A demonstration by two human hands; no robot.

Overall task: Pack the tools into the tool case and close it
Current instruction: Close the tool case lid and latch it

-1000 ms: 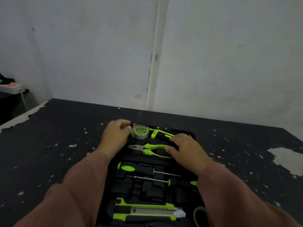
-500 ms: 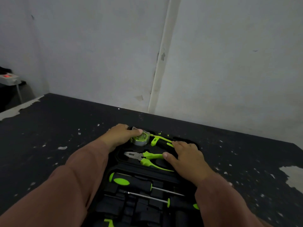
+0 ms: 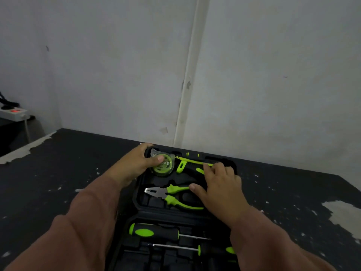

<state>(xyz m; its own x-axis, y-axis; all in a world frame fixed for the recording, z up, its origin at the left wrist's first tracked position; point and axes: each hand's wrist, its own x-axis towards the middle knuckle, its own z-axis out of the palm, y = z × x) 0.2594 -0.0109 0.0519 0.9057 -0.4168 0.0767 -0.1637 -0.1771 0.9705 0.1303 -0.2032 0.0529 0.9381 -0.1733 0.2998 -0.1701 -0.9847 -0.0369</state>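
The tool case (image 3: 140,192) lies open at lower centre, its far edge gripped by the left hand (image 3: 136,163), thumb on the tape measure (image 3: 163,166). The right hand (image 3: 220,188) rests spread over the pliers (image 3: 172,194). Around it spreads a dark, paint-chipped table (image 3: 58,163), bare white walls (image 3: 273,75) behind, a power strip (image 3: 13,113) at far left.

A dark table (image 3: 58,173) fills the near part of the view. Its black paint is chipped, with little pale specks all over. A big pale patch (image 3: 343,214) shows on the right, and the far left edge is worn pale too. A white wall (image 3: 273,75) stands behind it, with a thin strip (image 3: 185,90) running up. Far left sits a white power strip (image 3: 13,114) with a red light.
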